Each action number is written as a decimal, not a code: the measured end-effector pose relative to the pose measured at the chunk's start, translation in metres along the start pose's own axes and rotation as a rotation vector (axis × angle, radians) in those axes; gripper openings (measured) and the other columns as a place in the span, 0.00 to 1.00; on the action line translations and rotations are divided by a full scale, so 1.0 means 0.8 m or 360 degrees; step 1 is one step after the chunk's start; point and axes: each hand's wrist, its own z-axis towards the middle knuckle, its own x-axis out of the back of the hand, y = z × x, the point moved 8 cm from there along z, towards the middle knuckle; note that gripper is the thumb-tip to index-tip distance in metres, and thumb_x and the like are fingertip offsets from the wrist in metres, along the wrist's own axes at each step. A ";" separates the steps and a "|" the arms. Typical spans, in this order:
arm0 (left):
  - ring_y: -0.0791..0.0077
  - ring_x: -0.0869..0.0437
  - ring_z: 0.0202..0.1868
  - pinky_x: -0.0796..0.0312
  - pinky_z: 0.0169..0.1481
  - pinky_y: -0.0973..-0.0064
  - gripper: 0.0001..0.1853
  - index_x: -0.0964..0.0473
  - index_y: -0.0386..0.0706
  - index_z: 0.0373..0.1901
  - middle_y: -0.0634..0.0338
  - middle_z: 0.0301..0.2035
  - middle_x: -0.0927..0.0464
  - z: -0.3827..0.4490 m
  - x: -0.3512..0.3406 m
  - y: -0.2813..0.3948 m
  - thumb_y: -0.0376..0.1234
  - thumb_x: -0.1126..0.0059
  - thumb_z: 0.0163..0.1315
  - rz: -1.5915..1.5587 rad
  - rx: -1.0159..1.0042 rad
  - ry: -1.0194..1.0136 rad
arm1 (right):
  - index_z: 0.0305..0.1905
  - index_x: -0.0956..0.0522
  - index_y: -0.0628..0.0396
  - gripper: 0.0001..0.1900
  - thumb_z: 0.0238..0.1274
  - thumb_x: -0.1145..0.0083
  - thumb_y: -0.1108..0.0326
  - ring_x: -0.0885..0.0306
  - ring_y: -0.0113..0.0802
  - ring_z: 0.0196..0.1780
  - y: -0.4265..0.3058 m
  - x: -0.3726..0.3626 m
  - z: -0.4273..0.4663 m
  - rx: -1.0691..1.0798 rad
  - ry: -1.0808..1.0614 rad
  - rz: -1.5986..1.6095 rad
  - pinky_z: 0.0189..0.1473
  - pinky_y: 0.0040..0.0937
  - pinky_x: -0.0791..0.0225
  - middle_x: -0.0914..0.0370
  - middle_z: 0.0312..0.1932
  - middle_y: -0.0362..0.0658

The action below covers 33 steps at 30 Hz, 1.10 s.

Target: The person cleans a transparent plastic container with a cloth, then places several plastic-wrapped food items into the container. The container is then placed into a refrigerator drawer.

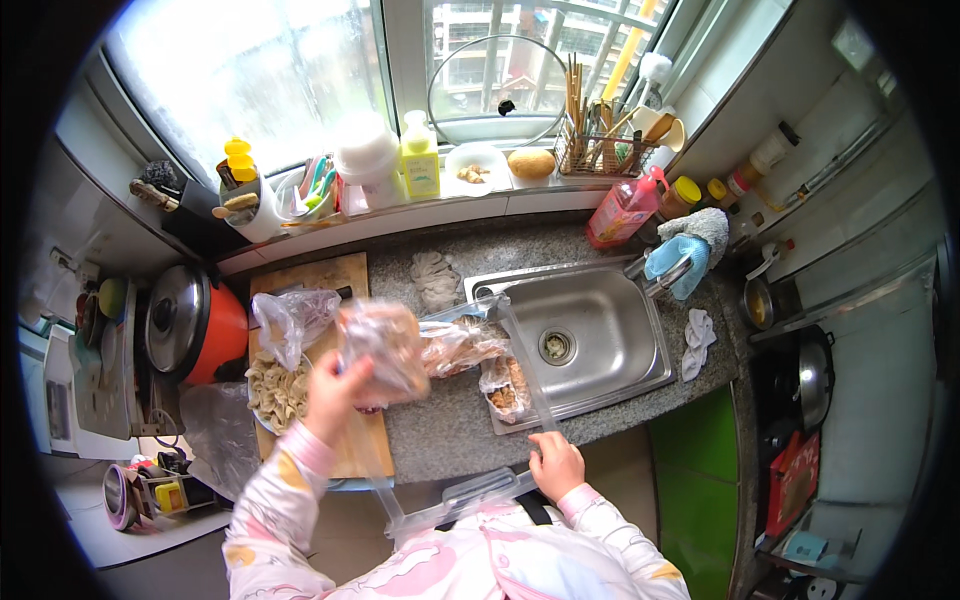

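My left hand (337, 394) grips a clear plastic bag of food (386, 352), blurred, so its contents cannot be told. It is raised over the left side of a clear plastic drawer (536, 375), which rests against my front and reaches over the counter. At the drawer's near right corner, my right hand (556, 463) has its fingers curled on the rim. Inside the drawer lie a bagged pack of brownish food (465, 346) and a smaller bag of brown pieces (507, 390). Left of my left hand stands a plate of dumplings (277, 390), with a crumpled plastic bag (295, 319) behind it.
Under the plate is a wooden cutting board (345, 274). A steel sink (600, 322) lies right of the drawer, its faucet draped with cloths (686, 251). A grey rag (435, 279) sits behind. At far left stands an orange pot (217, 330); bottles and utensils line the windowsill.
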 end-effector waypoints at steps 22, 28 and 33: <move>0.73 0.15 0.38 0.25 0.44 0.72 0.17 0.18 0.30 0.47 0.55 0.38 0.14 -0.067 -0.055 -0.343 0.32 0.33 0.59 0.0106 0.0480 0.0546 | 0.71 0.35 0.51 0.28 0.67 0.49 0.67 0.35 0.52 0.69 -0.025 -0.102 0.114 0.0093 -0.0033 -0.0742 0.59 0.55 0.31 0.34 0.69 0.50; 0.72 0.14 0.34 0.24 0.41 0.70 0.14 0.16 0.32 0.43 0.53 0.33 0.13 -0.043 -0.107 -0.335 0.32 0.33 0.57 0.0282 0.0551 0.0533 | 0.61 0.27 0.59 0.21 0.62 0.51 0.77 0.25 0.53 0.59 -0.008 -0.077 0.119 0.0129 0.0075 -0.0200 0.60 0.46 0.30 0.22 0.55 0.55; 0.73 0.14 0.33 0.23 0.39 0.71 0.14 0.17 0.31 0.42 0.54 0.33 0.13 -0.013 -0.142 -0.360 0.30 0.31 0.56 0.0269 0.0520 0.0503 | 0.60 0.25 0.59 0.21 0.60 0.51 0.80 0.24 0.54 0.58 -0.017 -0.055 0.110 0.0113 0.0246 -0.0082 0.61 0.44 0.30 0.21 0.54 0.55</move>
